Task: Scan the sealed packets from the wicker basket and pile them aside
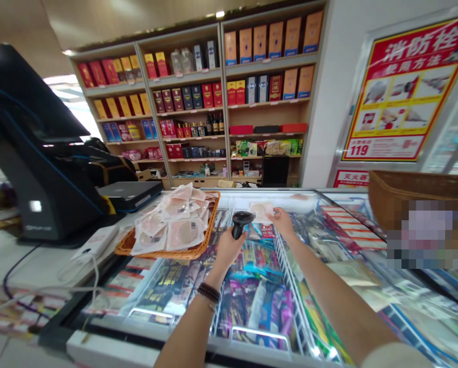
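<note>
Above the glass-topped freezer, my left hand (230, 247) is wrapped round the handle of a black handheld scanner (243, 220), its head up and turned toward the right. A beaded bracelet circles that wrist. My right hand (281, 223) pinches the right edge of a small clear packet (262, 210) with pale contents, just right of the scanner head. Left of both hands, an orange wicker basket (209, 230) holds a heap of similar flat packets (185, 232), some showing printed labels.
A black terminal (56, 168) and a dark flat device (131, 194) stand on the left counter (6, 250), with cables. Wrapped goods fill the freezer (259, 312). A brown basket (382, 204) sits at right. Shelves of boxes (190, 74) stand behind.
</note>
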Demonstrator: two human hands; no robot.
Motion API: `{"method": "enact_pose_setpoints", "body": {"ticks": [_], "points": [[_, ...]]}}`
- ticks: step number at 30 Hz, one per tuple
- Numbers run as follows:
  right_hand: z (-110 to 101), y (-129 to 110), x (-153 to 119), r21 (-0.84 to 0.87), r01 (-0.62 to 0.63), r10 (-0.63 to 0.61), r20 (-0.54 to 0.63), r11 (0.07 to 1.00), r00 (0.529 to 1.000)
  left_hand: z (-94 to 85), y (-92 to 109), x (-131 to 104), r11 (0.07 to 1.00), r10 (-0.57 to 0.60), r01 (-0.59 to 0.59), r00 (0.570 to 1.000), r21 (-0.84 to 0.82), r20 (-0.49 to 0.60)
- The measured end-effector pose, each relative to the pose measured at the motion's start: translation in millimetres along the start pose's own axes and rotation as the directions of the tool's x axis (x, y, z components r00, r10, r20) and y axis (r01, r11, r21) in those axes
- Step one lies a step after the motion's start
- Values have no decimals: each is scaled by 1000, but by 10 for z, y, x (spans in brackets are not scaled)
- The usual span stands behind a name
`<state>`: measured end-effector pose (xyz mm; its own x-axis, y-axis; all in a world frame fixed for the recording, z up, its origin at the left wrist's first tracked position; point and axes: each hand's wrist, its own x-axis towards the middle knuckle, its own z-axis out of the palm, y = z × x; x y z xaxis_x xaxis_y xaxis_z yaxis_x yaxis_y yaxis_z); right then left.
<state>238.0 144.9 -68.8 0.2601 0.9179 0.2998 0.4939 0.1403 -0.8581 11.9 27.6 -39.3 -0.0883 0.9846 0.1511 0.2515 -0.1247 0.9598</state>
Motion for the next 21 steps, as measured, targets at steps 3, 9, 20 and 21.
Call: {"method": "enact_pose_setpoints", "body": {"ticks": [3,9,20,21], "points": [[-4,5,0,50,-9,9,-16,999,1000,-3,8,0,1000,1,-1,1000,-6,13],[5,24,1,119,-28,32,-32,992,999,2,-17,12,1000,6,-6,1000,-2,-2],[-6,11,-11,171,-62,77,-84,983,993,-22,60,-37,998,25,-25,1000,-64,-10],[-7,-5,-12,178,-65,84,-97,982,992,-32,87,-51,997,25,-26,999,-74,-21]]}}
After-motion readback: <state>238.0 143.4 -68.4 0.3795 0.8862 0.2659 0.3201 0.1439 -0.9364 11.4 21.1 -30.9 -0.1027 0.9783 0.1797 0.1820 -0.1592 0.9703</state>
